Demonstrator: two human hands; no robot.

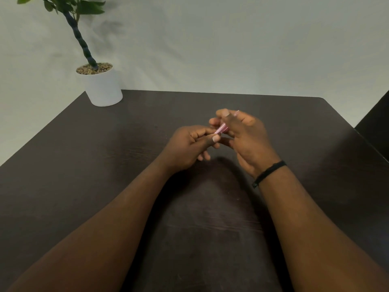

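A small, thin pink object [222, 129] is held between both hands above the middle of the dark wooden table [105, 165]. My left hand [189, 146] pinches its near end between thumb and forefinger. My right hand [244, 133] holds its far end, with the fingers curled round it; a pink tip shows past the fingers. Most of the object is hidden by the fingers, and the right hand is slightly blurred. A black band sits on my right wrist.
A white pot [103, 87] with a small green plant stands at the table's far left corner. A pale wall lies behind the table. A dark chair back [376, 123] shows at the right edge.
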